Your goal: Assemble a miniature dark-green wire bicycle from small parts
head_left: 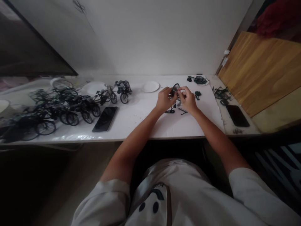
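Over the white table my left hand [165, 98] is closed on a small black spoked toy bicycle wheel [176, 87], which stands up above the fingers. My right hand [187, 98] meets it from the right, its thumb and forefinger pinched at the wheel's near side. Whatever lies between those fingertips is too small to make out. Below the hands lie dark toy bicycle parts: a piece with a chain guard shape [170, 111] and a thin forked piece [182, 111]. A dark green part [198, 94] rests just right of my right hand.
Several black toy bicycles [70, 108] crowd the table's left side, beside a black phone [105, 119]. A white plate [150, 86] lies at the back. At the right are a plate of dark parts [201, 80], a green bicycle frame [221, 92], another phone [237, 115] and a wooden board [263, 69].
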A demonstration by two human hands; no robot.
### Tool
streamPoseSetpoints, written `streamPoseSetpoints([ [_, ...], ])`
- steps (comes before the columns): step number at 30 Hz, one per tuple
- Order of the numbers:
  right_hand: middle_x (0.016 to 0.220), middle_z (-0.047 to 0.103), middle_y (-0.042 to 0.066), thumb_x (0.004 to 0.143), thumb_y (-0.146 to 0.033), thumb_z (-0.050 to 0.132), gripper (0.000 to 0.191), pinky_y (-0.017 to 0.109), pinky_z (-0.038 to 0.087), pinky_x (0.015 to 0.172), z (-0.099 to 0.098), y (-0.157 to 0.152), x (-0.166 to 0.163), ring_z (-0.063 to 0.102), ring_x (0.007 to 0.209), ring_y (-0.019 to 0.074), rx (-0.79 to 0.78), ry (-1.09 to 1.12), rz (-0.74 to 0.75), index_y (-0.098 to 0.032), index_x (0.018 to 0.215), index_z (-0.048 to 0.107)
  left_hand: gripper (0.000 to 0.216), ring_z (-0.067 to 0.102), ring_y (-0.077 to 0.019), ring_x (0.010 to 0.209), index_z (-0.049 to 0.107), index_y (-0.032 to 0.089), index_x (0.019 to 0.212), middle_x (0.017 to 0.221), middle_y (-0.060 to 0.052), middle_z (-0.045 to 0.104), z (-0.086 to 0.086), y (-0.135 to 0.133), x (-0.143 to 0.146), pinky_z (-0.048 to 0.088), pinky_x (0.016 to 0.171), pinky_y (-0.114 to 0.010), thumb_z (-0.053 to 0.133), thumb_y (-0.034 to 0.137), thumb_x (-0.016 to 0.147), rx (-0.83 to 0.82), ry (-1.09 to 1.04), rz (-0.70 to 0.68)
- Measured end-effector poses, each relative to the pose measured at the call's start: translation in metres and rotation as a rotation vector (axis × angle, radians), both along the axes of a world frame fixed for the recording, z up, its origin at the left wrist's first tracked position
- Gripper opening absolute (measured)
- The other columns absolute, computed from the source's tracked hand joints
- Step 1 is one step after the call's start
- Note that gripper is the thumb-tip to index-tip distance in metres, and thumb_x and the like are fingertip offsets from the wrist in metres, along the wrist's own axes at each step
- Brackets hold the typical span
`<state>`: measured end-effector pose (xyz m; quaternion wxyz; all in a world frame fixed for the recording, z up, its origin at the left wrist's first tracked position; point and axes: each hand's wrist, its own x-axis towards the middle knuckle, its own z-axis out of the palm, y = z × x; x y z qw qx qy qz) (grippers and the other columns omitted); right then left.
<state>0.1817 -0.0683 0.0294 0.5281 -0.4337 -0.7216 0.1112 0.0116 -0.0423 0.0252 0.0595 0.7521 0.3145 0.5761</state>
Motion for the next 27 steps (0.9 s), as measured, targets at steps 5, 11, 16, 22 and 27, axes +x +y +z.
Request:
streamPoseSetpoints([
  [5,0.063,0.056,-0.007,0.108,-0.059,0.054,0.032,0.032,0.031,0.055,-0.0012,0.0005,-0.0005,0.041,0.050,0.0129,-0.020,0.064,0.041,-0.027,0.112,0.057,0.021,0.069,-0.0130,0.078,0.077,0.015,0.107,0.091,-0.007,0.071,0.0027,-0.0043,-0.0004,0.067,0.065,-0.022,0.061,0.027,0.099,-0.009,-0.011,-0.049],
  [11,0.059,0.047,-0.007,0.108,-0.059,0.056,0.032,0.032,0.032,0.056,-0.0005,-0.0004,-0.0003,0.039,0.052,0.0140,0.002,0.067,0.011,-0.027,0.109,0.059,0.025,0.069,-0.0142,0.078,0.076,0.016,0.104,0.090,-0.008,0.071,0.0038,-0.0046,-0.0018,0.067,0.066,-0.024,0.060,0.034,0.102,-0.003,0.009,-0.048],
  [16,0.060,0.046,-0.007,0.107,-0.063,0.055,0.036,0.032,0.033,0.057,0.0009,-0.0008,0.0003,0.038,0.053,0.0145,-0.008,0.058,0.002,-0.027,0.108,0.060,0.033,0.069,-0.0148,0.080,0.076,0.016,0.108,0.092,-0.009,0.072,0.0044,-0.0051,-0.0029,0.067,0.066,-0.024,0.055,0.041,0.107,-0.024,0.025,-0.055],
  [22,0.059,0.044,-0.008,0.106,-0.065,0.055,0.039,0.032,0.032,0.057,0.0021,-0.0014,-0.0007,0.036,0.052,0.0138,-0.006,0.081,0.010,-0.026,0.106,0.059,0.035,0.069,-0.0156,0.082,0.076,0.015,0.109,0.092,-0.009,0.072,0.0048,-0.0058,-0.0028,0.068,0.067,-0.025,0.053,0.041,0.108,-0.014,0.028,-0.056],
  [27,0.058,0.043,-0.008,0.106,-0.061,0.057,0.036,0.031,0.031,0.057,0.0024,-0.0016,-0.0016,0.037,0.051,0.0133,0.017,0.104,0.011,-0.026,0.108,0.059,0.026,0.068,-0.0140,0.081,0.075,0.015,0.109,0.092,-0.008,0.071,0.0044,-0.0060,-0.0011,0.068,0.068,-0.024,0.060,0.035,0.104,0.015,0.012,-0.056],
])
